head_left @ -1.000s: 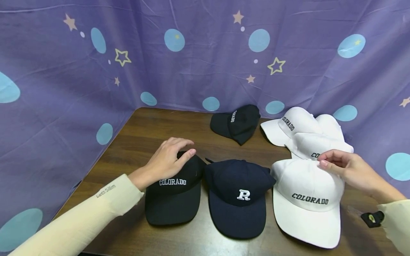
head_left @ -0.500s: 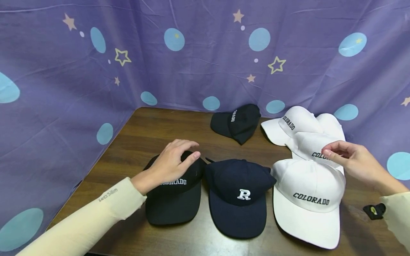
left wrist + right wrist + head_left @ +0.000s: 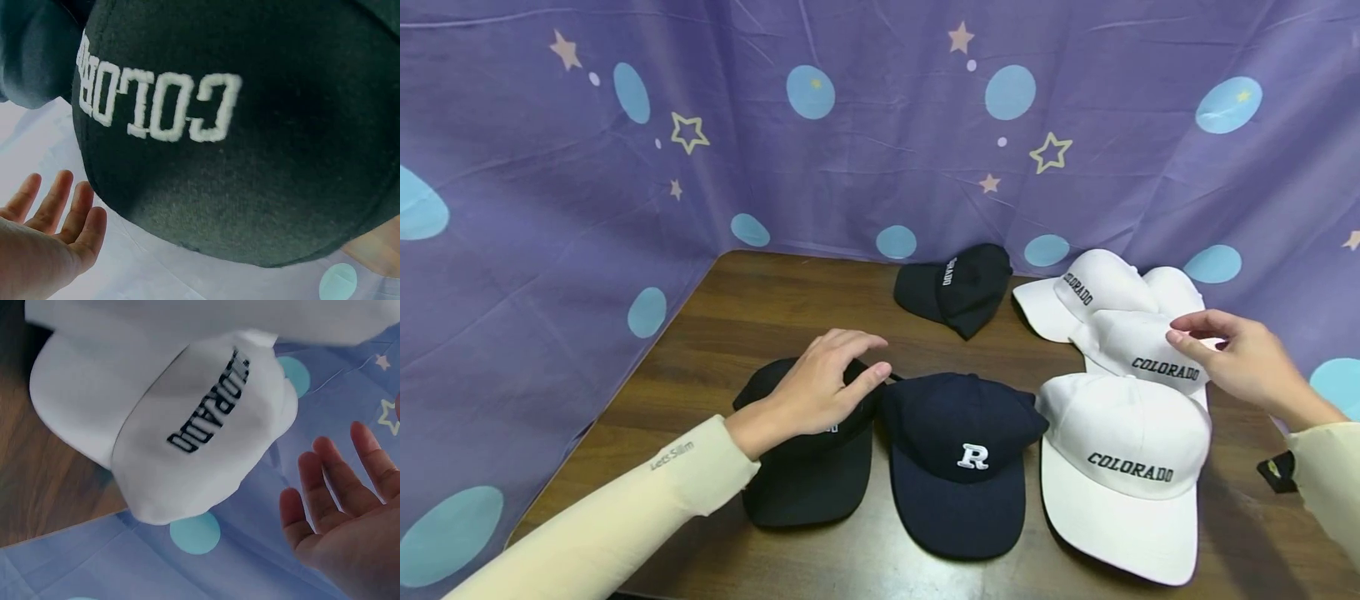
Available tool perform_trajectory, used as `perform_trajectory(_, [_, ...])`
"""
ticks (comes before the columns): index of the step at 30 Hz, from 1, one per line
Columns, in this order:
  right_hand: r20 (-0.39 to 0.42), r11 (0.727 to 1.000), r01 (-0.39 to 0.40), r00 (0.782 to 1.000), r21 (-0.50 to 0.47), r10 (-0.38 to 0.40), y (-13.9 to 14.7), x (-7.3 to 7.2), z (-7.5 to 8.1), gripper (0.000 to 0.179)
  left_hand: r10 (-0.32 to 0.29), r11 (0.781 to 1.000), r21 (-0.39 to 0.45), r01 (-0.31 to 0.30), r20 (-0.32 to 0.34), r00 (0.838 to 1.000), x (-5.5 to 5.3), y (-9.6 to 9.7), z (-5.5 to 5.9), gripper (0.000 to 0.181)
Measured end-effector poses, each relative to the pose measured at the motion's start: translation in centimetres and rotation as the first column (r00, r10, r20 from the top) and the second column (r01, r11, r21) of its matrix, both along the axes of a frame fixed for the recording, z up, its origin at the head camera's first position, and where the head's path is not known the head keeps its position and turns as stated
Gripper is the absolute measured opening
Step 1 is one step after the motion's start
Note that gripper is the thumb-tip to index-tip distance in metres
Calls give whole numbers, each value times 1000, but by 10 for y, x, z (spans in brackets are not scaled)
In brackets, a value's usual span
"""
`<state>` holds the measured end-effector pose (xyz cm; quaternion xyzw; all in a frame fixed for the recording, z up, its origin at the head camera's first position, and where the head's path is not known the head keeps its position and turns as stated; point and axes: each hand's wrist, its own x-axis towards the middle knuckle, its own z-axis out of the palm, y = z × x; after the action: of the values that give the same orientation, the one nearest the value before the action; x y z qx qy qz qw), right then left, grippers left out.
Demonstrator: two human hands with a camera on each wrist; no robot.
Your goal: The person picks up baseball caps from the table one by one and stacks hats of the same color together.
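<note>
Over the black COLORADO cap at the front left hovers my left hand, fingers relaxed and holding nothing; it hides most of the lettering. In the left wrist view that cap's crown fills the frame, apart from the fingers. A navy cap with a white R lies beside it. My right hand is above the white COLORADO cap of the middle row, fingers loosely bent with nothing between them. Nearest me on the right sits another white COLORADO cap, brim forward.
At the back of the wooden table, a black cap lies turned sideways. More white caps cluster at the back right. A small black tag shows by the right sleeve. A purple curtain hangs behind the table.
My right hand has left the front white cap and moved back and right, uncovering the middle white cap's lettering. My left hand has drifted right over the black cap. The caps stay put.
</note>
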<state>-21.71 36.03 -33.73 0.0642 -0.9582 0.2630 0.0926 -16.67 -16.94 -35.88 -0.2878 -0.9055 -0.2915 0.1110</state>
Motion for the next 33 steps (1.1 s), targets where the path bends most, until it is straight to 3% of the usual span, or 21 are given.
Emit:
perform_trajectory(4, [17,996,0,1000,84,-1,5,-8,0,45,-10,1000,5,10,-1,1000,0,3,-1,44])
perform_trajectory(9, [111,990,-17,994,143,1,13,-19,-2,58,-16,1000,1,16,7,1000,0,7,-1,45])
perform_trajectory(21, [336,984,-60,942,168,1,23,-39,-8,90,-29,1000,3,29,5,1000,2,13,-2,45])
perform_trajectory(26, [345,973,-84,939,215,5,26,-45,-15,89,-31,1000,4,31,4,1000,2,13,-2,44])
perform_trajectory(33, [331,968,-40,943,246,-46,33,-49,-21,90,-30,1000,2,30,9,1000,2,13,-2,44])
